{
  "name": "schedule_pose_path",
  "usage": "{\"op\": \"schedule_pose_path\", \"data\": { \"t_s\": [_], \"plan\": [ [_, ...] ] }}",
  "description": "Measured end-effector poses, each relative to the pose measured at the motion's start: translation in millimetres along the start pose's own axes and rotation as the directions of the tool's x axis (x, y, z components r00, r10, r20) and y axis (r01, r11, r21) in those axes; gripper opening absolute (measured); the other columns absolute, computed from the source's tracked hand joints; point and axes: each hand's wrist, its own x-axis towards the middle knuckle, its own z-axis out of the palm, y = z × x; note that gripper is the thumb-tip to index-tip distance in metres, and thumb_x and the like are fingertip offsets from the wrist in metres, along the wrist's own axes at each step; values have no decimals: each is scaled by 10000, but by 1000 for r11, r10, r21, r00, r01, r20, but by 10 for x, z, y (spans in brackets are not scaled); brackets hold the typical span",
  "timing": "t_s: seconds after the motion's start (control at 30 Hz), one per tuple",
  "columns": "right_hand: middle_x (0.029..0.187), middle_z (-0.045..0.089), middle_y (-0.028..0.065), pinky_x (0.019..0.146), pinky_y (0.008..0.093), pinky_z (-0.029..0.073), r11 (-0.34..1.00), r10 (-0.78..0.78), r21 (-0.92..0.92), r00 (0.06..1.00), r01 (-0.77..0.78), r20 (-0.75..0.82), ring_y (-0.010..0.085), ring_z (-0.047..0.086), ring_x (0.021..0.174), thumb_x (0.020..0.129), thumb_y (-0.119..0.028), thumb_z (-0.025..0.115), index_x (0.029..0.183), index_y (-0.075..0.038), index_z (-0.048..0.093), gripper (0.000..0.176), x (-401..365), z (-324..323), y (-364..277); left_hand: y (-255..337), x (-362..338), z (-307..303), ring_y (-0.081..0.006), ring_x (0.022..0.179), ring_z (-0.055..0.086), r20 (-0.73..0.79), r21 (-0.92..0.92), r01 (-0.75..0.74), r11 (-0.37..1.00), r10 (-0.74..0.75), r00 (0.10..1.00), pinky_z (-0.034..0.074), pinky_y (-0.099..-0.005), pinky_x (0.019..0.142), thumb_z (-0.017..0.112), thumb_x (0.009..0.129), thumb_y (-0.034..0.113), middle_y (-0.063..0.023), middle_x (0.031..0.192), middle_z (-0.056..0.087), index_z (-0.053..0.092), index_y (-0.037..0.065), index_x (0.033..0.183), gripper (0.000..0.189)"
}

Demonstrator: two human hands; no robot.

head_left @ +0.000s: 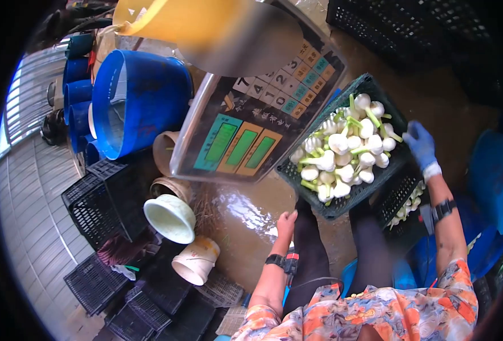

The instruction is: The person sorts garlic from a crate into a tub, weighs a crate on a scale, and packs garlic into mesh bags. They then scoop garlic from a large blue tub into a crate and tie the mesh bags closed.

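A dark green plastic crate [335, 211] full of white garlic bulbs [354, 149] with short green stems sits in front of me, above my legs. My right hand [420, 143], in a blue glove, is at the crate's right rim, with its fingers against the edge. My left hand [286, 223] is bare and held low, apart from the crate's near left corner. Its fingers look curled in, and nothing shows in them. Beyond the crate, to the left, stands a digital scale [217, 102] with a keypad and green displays.
A blurred yellow object [177, 23] crosses above the scale. At left are a large blue barrel [143, 102], a pale basin [169, 219], a white bucket [195, 261] and black crates [100, 199]. Another crate with garlic [409, 206] sits below my right forearm. The floor [245, 210] looks wet.
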Motion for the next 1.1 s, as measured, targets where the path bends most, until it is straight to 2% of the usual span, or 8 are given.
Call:
{"op": "schedule_pose_path", "data": {
  "t_s": [0.1,0.27,0.53,0.6,0.63,0.67,0.77,1.1],
  "plan": [
    [705,623,86,623,320,471,984,113,92,939,-151,324,190,571,623,797,-195,652,852,-10,627,195,-891,-294,-216,-740,-328,-574,-327,1127,536,103,632,70,772,-173,979,416,-417,947,596,785,436,-197,1173,585,585,58,1170,540],
    [569,578,85,524,332,457,932,321,-47,760,-359,565,174,549,501,828,-291,652,696,-6,621,315,-2195,-455,-221,-986,-875,-1342,-310,1206,477,278,889,-94,447,-366,888,367,-475,996,546,803,456,-134,1241,565,576,152,1221,517],
    [545,577,105,514,328,474,847,410,136,795,-513,446,187,597,489,821,-197,622,689,-18,611,223,-3614,-374,-156,-604,-597,-1731,-285,991,596,462,884,-435,172,-180,868,474,-357,855,531,823,296,-115,1034,638,633,134,1087,326],
    [612,613,111,546,357,469,917,291,130,857,-377,425,221,611,542,807,-202,569,692,-61,618,189,-3766,-345,-124,-791,-220,-1921,-327,948,595,798,578,-759,298,-15,602,486,-422,801,523,840,265,-150,1062,620,652,69,912,246],
    [673,630,119,573,386,474,934,277,77,841,-350,464,258,627,617,809,-241,560,712,-65,619,210,-3769,-344,-192,-642,-247,-1923,-332,874,606,664,683,-535,498,-119,738,503,-398,735,546,818,254,-154,962,641,658,66,830,219],
    [771,636,149,638,423,483,973,182,65,905,-223,384,324,624,724,808,-256,553,805,-62,628,207,-3836,-250,-116,-800,47,-2095,-332,794,622,914,388,-921,-32,-112,389,498,-434,707,554,814,266,-139,849,655,665,78,848,221],
    [894,628,184,752,463,473,978,129,141,981,-150,147,371,601,856,781,-272,563,958,-45,609,291,-3988,-159,-49,-431,-338,-2150,-293,967,586,752,546,-699,-462,-99,652,475,-430,805,527,810,446,-112,968,639,677,126,964,386],
    [822,654,101,687,406,486,812,500,389,862,-434,-81,268,637,761,779,-321,629,1153,-58,542,465,-5418,-550,1517,-723,-820,-1453,-271,935,602,581,814,-562,-149,169,796,477,-408,773,550,809,354,-84,978,640,641,118,1038,341]
  ]
}}
